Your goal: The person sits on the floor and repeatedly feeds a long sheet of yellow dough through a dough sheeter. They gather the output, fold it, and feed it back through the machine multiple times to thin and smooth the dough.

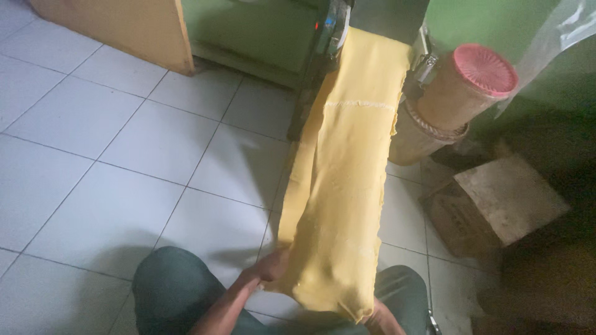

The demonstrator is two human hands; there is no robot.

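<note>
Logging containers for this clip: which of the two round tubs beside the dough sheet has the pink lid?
The upper tub, tilted and resting on the lower tub; its ribbed pink lid faces the camera, while the lower shows no lid.

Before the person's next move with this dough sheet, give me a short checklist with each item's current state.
1. Left hand grips the near edge of the yellow dough sheet: ok.
2. Right hand supports the sheet's lower end: cannot tell, mostly hidden under the dough.
3. Sheet hangs off the tiled floor: ok, its low end rests over the person's knees.
4. Sheet unbroken along its length: ok, though a rough seam crosses it near the top.
5. Top end feeding cleanly from the green machine: cannot tell.
</note>
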